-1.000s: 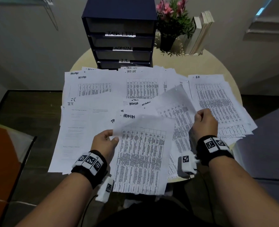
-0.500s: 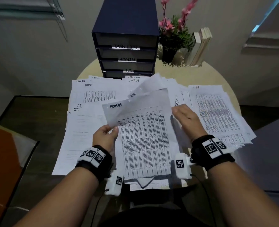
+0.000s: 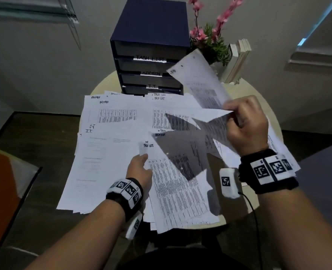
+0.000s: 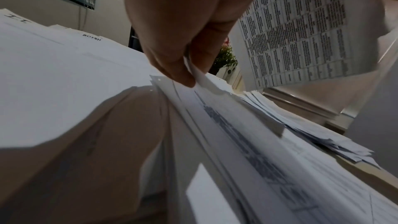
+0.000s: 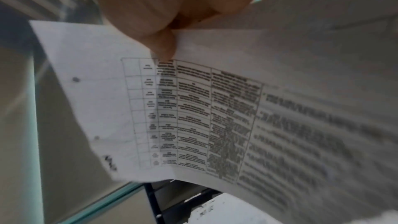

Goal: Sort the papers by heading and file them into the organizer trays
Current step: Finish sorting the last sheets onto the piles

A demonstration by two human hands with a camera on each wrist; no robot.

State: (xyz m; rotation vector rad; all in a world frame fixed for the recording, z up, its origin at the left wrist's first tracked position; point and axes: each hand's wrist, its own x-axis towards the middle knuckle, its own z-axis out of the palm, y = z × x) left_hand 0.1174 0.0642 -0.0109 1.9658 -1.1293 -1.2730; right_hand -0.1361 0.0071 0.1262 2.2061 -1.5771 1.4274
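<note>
I am seeing the round worktop [image 3: 266, 106] mostly lying hidden under overlapping papers [image 3: 110, 152], too many to count. The organizer [image 3: 149, 47] is standing at the back showing four trays; I am reading three labels, TASK LIST, ADMIN, I.T., the lowest being covered. My right hand [image 3: 247, 123] is pinching a raised sheet [image 3: 202, 82], its heading blurred. My left hand [image 3: 140, 168] is pinching the TASK LIST sheet's [image 3: 180, 188] edge.

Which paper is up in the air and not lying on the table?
The sheet pinched in the right hand, lifted before the organizer. All other papers lie flat.
</note>
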